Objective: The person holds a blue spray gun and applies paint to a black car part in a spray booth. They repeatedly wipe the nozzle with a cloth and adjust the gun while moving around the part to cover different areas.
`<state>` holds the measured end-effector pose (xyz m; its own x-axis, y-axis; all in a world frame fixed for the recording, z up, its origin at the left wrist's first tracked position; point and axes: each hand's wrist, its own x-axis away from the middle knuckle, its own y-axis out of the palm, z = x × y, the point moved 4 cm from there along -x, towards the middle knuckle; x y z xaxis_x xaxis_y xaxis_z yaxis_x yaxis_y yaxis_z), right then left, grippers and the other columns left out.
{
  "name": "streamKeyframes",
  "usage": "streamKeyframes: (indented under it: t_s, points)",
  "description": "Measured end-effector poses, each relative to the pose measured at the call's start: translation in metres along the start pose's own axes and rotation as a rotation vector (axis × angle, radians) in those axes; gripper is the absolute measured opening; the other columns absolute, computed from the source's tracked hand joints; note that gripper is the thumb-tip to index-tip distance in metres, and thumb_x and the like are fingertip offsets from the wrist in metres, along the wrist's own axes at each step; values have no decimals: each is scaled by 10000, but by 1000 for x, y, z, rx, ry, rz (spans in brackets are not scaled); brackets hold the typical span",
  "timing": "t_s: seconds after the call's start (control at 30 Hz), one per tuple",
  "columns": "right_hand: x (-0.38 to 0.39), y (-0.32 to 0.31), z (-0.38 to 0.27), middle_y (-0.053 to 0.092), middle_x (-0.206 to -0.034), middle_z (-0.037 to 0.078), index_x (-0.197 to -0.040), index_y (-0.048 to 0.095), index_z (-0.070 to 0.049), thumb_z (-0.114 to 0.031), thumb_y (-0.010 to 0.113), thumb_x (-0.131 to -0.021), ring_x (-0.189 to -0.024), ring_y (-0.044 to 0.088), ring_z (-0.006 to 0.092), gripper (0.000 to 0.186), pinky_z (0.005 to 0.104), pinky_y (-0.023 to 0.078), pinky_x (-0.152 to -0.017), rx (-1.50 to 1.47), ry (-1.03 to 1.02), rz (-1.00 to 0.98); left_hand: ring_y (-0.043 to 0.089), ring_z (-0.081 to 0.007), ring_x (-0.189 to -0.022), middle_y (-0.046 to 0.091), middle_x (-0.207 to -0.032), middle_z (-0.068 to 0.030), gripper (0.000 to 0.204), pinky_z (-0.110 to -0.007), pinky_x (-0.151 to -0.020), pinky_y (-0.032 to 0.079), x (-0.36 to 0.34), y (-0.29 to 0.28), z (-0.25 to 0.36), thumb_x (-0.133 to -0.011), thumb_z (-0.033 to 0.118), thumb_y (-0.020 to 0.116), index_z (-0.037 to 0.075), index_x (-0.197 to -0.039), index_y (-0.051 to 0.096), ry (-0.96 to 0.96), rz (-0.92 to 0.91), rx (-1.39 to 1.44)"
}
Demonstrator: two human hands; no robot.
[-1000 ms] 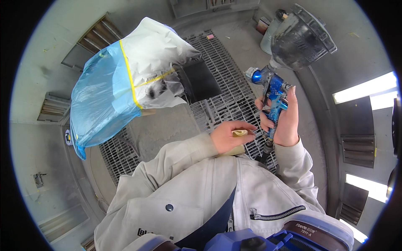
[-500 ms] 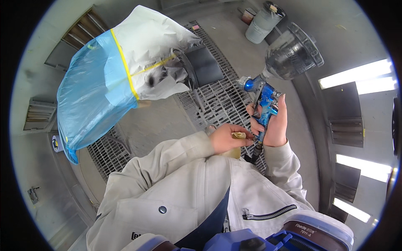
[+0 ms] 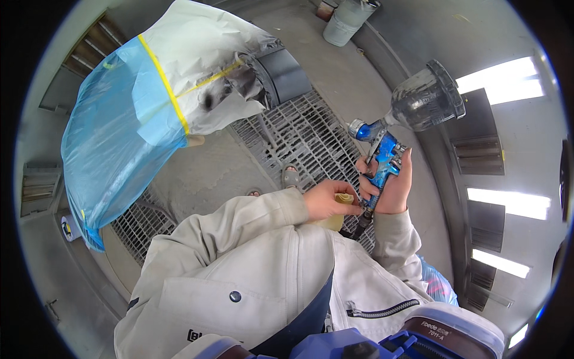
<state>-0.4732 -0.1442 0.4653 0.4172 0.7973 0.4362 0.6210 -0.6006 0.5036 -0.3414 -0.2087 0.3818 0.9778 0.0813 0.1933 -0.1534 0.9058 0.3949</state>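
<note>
My right hand (image 3: 396,185) is wrapped round the handle of a blue spray gun (image 3: 382,158), with fingers near its trigger. A dark, paint-stained cup (image 3: 426,99) sits on top of the gun, which points to the left. My left hand (image 3: 329,200) is closed around a folded yellowish cloth (image 3: 335,221). Its thumb and fingertips pinch at the bottom of the gun's handle, by the hose fitting (image 3: 363,222); just what they touch there is hidden.
Ahead on the left stands a large piece masked in blue film (image 3: 113,143), white paper (image 3: 203,48) and yellow tape, with a dark grey part (image 3: 286,75) exposed. Floor grating (image 3: 311,137) lies below. A grey bucket (image 3: 348,23) stands at the far wall. Bright lamps (image 3: 508,81) line the right wall.
The view has shifted, so the masked piece sits further left and a sandalled foot shows. Both hands keep their hold by the spray gun's handle.
</note>
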Motion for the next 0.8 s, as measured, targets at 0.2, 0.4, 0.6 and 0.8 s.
streamKeyframes:
  t_s: [0.2,0.4,0.6,0.8]
  points:
    - [19,9,19,652,-996,148,-936,544,-81,-798,329,-1051,-475,397,127,757,291,348,-445,-15,-42,21,694,-121,-996,783,-1054,-33,312,-312,-934,545,13,6,-10,-877,221,922,25,-1072,778,60,-21,-24]
    - [32,26,32,649,-992,147,-941,545,-88,-792,331,-1059,-474,400,129,746,293,348,-445,-22,-95,-12,699,-111,-997,805,-1076,-42,309,-299,-938,546,34,1,-13,-937,214,874,24,-1165,790,74,-68,-32]
    - [36,45,40,645,-984,135,-931,519,-102,-783,335,-1066,-493,424,128,718,296,362,-467,57,-188,-15,717,-125,-941,812,-1062,-50,272,-310,-892,571,68,-28,-7,-1004,219,798,38,-1207,788,109,155,-202]
    - [33,57,46,641,-979,124,-922,502,-104,-795,356,-1055,-506,427,128,718,299,375,-493,39,-184,-7,681,-157,-779,737,-947,-30,407,-326,-719,563,158,-177,-107,-1044,480,712,98,-1184,744,-6,767,403]
